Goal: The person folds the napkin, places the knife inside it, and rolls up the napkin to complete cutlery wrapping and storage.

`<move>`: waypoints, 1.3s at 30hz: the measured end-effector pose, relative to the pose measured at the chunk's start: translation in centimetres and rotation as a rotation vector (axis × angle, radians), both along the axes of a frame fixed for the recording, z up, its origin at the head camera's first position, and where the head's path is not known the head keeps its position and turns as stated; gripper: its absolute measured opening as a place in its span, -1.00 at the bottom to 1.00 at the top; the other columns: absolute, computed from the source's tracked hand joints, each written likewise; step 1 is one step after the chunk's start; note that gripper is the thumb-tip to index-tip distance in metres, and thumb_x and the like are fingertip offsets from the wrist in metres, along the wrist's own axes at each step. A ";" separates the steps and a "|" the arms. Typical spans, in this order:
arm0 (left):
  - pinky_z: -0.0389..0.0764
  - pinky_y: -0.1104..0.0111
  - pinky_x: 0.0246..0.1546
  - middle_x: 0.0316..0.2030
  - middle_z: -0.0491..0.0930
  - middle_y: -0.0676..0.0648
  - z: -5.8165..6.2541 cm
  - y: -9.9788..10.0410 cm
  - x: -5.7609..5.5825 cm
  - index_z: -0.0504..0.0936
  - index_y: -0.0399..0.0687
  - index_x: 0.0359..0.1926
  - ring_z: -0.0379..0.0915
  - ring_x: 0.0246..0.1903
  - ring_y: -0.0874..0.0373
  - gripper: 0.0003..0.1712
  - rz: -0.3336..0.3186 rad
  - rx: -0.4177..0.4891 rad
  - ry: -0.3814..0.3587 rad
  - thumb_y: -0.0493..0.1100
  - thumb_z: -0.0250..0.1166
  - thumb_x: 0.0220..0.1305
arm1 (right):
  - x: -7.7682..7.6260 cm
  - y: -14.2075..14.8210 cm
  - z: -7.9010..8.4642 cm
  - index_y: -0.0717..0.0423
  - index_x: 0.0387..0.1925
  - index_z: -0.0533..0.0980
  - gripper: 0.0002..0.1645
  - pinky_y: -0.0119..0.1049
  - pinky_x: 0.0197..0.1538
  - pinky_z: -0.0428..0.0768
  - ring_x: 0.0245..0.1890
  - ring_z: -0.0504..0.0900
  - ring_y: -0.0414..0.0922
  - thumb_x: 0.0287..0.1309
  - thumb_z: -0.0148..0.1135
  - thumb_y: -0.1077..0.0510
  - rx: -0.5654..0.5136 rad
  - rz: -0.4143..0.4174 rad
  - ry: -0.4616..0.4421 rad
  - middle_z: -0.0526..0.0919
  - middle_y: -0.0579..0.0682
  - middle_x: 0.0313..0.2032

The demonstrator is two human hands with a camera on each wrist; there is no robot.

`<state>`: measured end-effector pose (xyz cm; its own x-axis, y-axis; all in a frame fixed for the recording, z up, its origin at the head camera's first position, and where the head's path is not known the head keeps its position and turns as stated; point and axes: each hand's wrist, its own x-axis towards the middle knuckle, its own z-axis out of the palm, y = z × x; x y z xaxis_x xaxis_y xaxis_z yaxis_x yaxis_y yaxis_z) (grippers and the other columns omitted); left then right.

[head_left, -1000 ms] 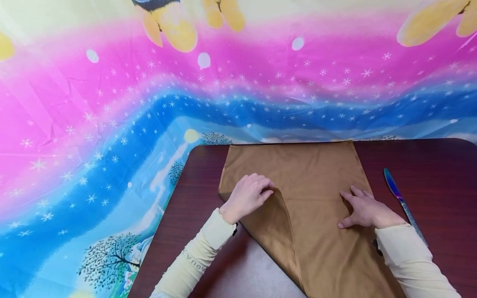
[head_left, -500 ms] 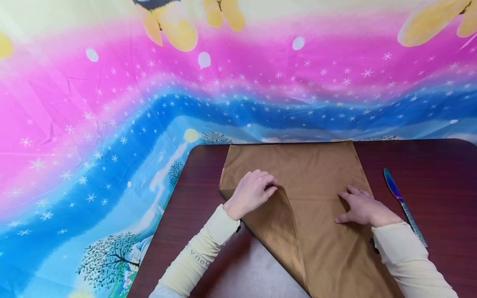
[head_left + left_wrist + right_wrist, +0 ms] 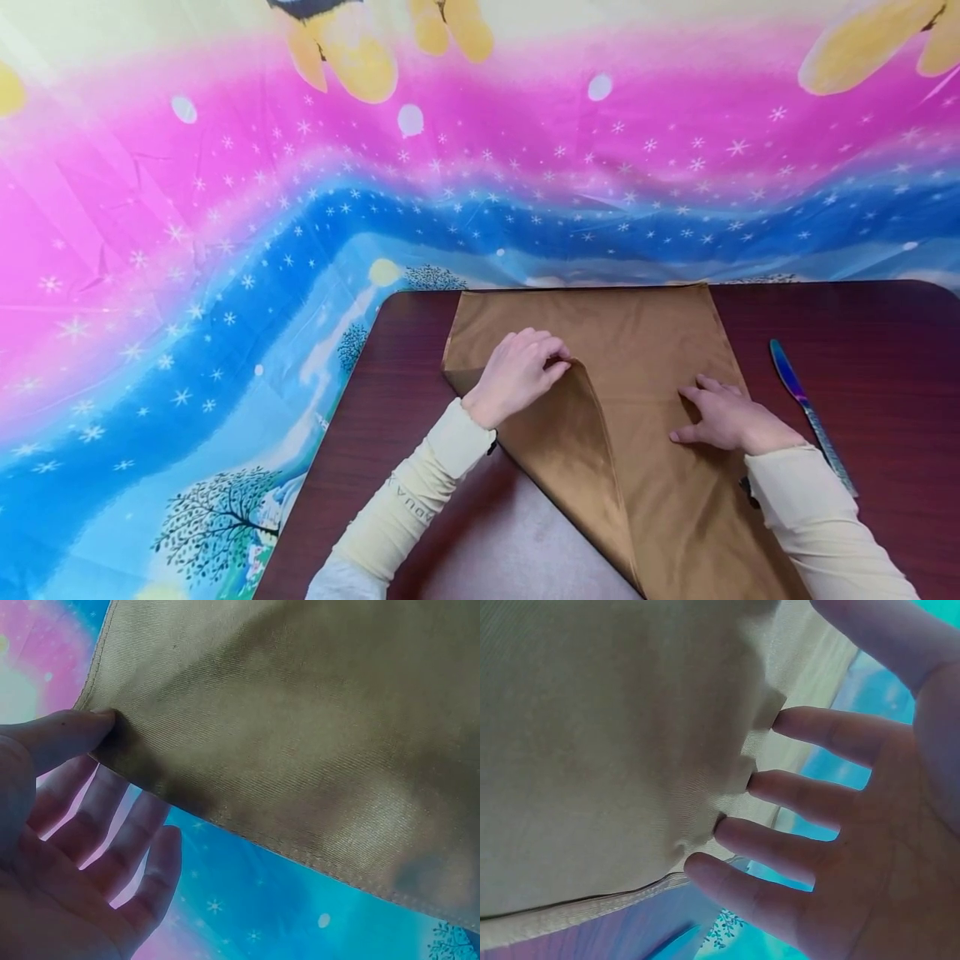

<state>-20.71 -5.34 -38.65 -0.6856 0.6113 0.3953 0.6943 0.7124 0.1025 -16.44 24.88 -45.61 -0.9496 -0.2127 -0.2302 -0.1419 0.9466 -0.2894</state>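
A brown cloth napkin (image 3: 600, 333) with stitched hems lies over the dark wooden table, its far edge along the table's back edge. My left hand (image 3: 521, 375) pinches a corner of it between thumb and fingers, lifted and folded over toward the middle. In the left wrist view the thumb (image 3: 90, 727) presses on the cloth corner (image 3: 225, 727) with the other fingers behind it. My right hand (image 3: 720, 417) rests on the cloth's right side with fingers spread. In the right wrist view its straight fingertips (image 3: 705, 866) touch the cloth (image 3: 592, 765) near a hem.
A table knife (image 3: 813, 417) with a rainbow-sheen blade lies right of the cloth, beside the right sleeve. The dark red-brown table (image 3: 892, 358) has rounded back corners. Behind it hangs a pink and blue printed backdrop (image 3: 525, 158) with snowflakes.
My left hand has moved a little right and away from me, drawing the cloth's corner and folded edge with it. The right hand has shifted slightly left and stays on the cloth.
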 end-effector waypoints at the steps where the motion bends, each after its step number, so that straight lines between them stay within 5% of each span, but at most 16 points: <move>1: 0.50 0.38 -0.31 -0.33 0.69 0.19 0.0 0.1 -0.1 0.72 0.16 -0.28 0.54 -0.30 0.24 -0.92 -0.002 0.003 0.000 -0.07 0.30 0.25 | 0.0 0.0 0.0 0.40 0.18 0.40 0.04 0.42 0.07 0.33 0.19 0.18 0.59 -0.16 0.45 -0.27 0.003 0.001 0.000 0.18 0.61 0.25; 15: 0.51 0.35 -0.31 -0.36 0.67 0.19 0.3 1.0 -0.4 0.73 0.15 -0.29 0.54 -0.32 0.23 -0.93 -0.006 0.030 0.034 -0.08 0.35 0.20 | -0.3 -0.1 0.1 0.43 0.14 0.43 -0.05 0.37 0.10 0.35 0.16 0.27 0.56 -0.08 0.43 -0.22 -0.006 0.022 0.025 0.25 0.63 0.20; 30: 0.52 0.36 -0.30 -0.35 0.68 0.16 0.3 1.9 -0.7 0.73 0.14 -0.28 0.55 -0.30 0.20 -0.92 0.020 0.034 0.054 -0.07 0.32 0.23 | -0.4 -2.9 3.5 0.35 0.04 0.53 -0.42 0.19 0.05 0.47 -0.01 0.54 0.27 0.32 0.11 -0.10 -0.137 0.115 0.302 0.56 0.34 -0.04; 39: 0.53 0.36 -0.25 -0.33 0.69 0.13 0.5 2.4 -0.7 0.75 0.13 -0.25 0.54 -0.28 0.22 -0.88 0.017 0.014 0.063 -0.03 0.32 0.25 | -0.2 -6.3 5.4 0.22 0.06 0.54 -0.46 0.12 0.08 0.50 0.04 0.56 0.16 0.32 0.11 -0.14 -0.263 0.119 0.404 0.59 0.20 0.00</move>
<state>-21.45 -2.98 -38.18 -0.6695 0.5936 0.4466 0.6873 0.7231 0.0692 -16.61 18.59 -40.24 -0.9173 -0.3269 0.2275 -0.3950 0.8190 -0.4162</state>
